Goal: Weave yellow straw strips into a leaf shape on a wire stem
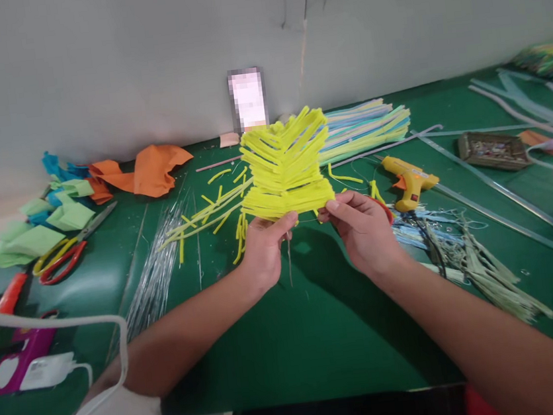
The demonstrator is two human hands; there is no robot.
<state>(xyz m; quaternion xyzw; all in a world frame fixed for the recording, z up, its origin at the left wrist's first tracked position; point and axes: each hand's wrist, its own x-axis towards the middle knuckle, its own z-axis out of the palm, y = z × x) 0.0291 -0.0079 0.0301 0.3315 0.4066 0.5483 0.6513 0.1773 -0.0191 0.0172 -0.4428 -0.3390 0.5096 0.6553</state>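
Observation:
A bright yellow pipe-cleaner piece (284, 160), made of many short stems fanned from a middle line like a leaf, is held up over the green table. My left hand (265, 252) pinches its lower left part between thumb and fingers. A thin wire (289, 262) hangs down beside those fingertips. At the lower right corner, the thumb and fingers of my right hand (363, 227) are closed on the same piece. Loose yellow pipe-cleaner bits (207, 209) lie to the left behind it. A red loop shows partly behind my right hand.
A phone (248, 101) leans on the wall. Pipe-cleaner bundles (367, 127) lie behind; a yellow glue gun (411, 182) sits at right near tassels (488, 270). Left are scissors (62, 258), wires (156, 268), green paper (31, 242) and orange paper (160, 171). A white cable (69, 318) crosses the near left.

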